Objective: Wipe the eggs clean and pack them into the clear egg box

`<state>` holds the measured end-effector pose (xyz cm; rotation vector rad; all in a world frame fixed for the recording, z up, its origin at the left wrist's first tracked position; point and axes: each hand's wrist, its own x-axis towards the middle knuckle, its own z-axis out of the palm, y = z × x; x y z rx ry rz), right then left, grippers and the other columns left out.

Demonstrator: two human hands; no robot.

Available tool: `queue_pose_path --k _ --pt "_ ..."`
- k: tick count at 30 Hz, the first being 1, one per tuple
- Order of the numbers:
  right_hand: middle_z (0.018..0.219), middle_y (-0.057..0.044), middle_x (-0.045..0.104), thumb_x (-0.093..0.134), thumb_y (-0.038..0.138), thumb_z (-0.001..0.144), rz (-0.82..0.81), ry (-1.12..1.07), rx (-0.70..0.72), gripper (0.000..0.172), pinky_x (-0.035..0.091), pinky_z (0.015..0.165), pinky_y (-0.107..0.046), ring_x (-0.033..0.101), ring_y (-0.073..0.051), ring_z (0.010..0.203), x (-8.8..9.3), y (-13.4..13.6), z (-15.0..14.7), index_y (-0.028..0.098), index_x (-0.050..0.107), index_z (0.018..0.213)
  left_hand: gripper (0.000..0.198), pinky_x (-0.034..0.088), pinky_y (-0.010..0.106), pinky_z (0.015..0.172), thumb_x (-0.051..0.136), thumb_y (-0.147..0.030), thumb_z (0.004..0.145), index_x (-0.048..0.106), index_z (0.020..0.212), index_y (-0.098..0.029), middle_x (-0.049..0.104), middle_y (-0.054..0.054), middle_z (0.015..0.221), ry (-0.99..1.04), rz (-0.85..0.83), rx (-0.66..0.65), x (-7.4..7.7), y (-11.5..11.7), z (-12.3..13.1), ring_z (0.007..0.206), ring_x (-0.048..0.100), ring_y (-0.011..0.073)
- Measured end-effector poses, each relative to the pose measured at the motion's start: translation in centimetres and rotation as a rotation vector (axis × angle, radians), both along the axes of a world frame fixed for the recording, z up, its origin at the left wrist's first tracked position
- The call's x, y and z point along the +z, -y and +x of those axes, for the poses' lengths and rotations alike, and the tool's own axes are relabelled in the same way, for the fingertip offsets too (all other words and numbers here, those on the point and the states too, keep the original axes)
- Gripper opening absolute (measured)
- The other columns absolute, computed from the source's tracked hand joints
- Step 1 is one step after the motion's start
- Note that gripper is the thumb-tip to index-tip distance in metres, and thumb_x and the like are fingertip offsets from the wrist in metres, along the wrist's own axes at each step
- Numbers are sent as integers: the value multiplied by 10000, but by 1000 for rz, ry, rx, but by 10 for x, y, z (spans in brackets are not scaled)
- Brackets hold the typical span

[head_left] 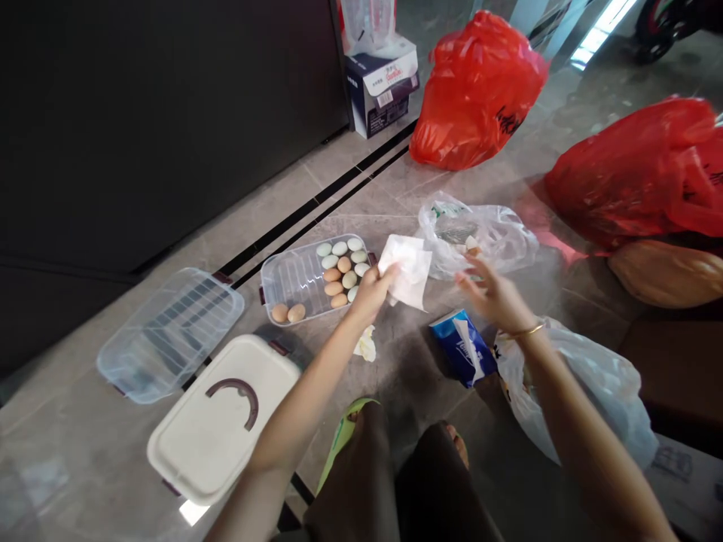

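My left hand (373, 290) pinches a white paper tissue (407, 271) just right of a clear egg tray (288, 282) that holds several brown and pale green eggs (342, 267). My right hand (491, 295) hovers with fingers spread and nothing in it, near a clear plastic bag (480, 233) on the floor. A blue tissue pack (463, 348) lies between my arms. A crumpled tissue (366, 345) sits on the floor under my left wrist.
A second clear tray (169, 331) and a white lid with a brown handle (220, 414) lie at the left. Two red plastic bags (477, 90) (638, 169), a cardboard box (381, 83), a brown bag (666, 271) and another clear bag (587, 384) surround me. A dark cabinet (141, 113) stands behind.
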<state>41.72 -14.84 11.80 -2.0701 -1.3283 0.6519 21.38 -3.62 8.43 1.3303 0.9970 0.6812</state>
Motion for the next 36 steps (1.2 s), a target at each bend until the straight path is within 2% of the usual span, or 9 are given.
queue_pose_path --k 3,10,14,17,20,24,28,30,36 --pt "1132 -137 632 537 469 874 56 -275 100 534 543 725 -367 653 -230 866 -49 18 -78 172 493 1315 358 478 234 628 588 -496 834 638 820 -142 672 25 747 -78 -72 188 -22 35 -39 682 617 146" --pt "1494 -169 386 663 239 781 -141 -39 569 546 231 1136 -495 284 -321 1393 -139 13 -180 145 544 1305 353 502 270 716 548 -473 842 600 981 -153 686 68 922 -455 31 443 -83 67 -126 797 642 169" --pt "1206 -195 626 647 146 735 -225 -174 430 336 356 1047 -467 507 -302 1191 -160 9 -188 115 663 1069 250 484 389 894 655 -419 755 639 812 -177 705 70 898 -531 32 303 -104 81 -134 925 639 236" --pt "1009 -147 690 615 160 739 -237 -256 267 317 506 826 -377 623 -236 905 -165 12 -188 105 641 1050 366 314 488 1097 697 -381 723 644 1039 -204 630 109 1228 -595 143 248 -109 89 -123 1224 507 292" --pt "840 -71 696 611 221 751 -217 -355 159 273 525 659 -294 617 -172 707 -158 22 -181 110 621 1001 668 227 481 1155 635 -426 789 431 1378 -184 371 170 1500 -582 338 177 -103 91 -107 1411 308 293" --pt "810 -25 676 645 337 737 8 -589 77 268 530 680 -295 602 -153 699 -125 34 -151 156 616 932 406 203 457 1173 469 -418 909 559 1251 -218 344 125 1531 -402 517 -46 -71 85 -83 1447 253 266" --pt "871 -41 632 675 398 688 295 -401 -316 342 501 681 -286 566 -161 739 -71 11 -83 167 596 929 348 405 370 1017 352 -414 966 634 950 -210 649 95 1060 -243 494 106 -20 71 -52 1108 559 224" --pt "954 -70 623 645 452 730 327 -193 -528 398 499 774 -317 569 -177 820 -45 -13 -42 160 582 993 349 467 283 789 384 -440 955 598 810 -205 582 25 746 -221 439 209 4 62 -36 791 560 176" --pt "1351 -153 494 497 525 878 296 -158 -497 597 355 1082 -424 440 -240 1287 -3 -25 -6 146 438 1336 296 374 222 573 597 -449 825 634 734 -170 503 -31 622 -86 273 44 26 50 18 594 436 117"
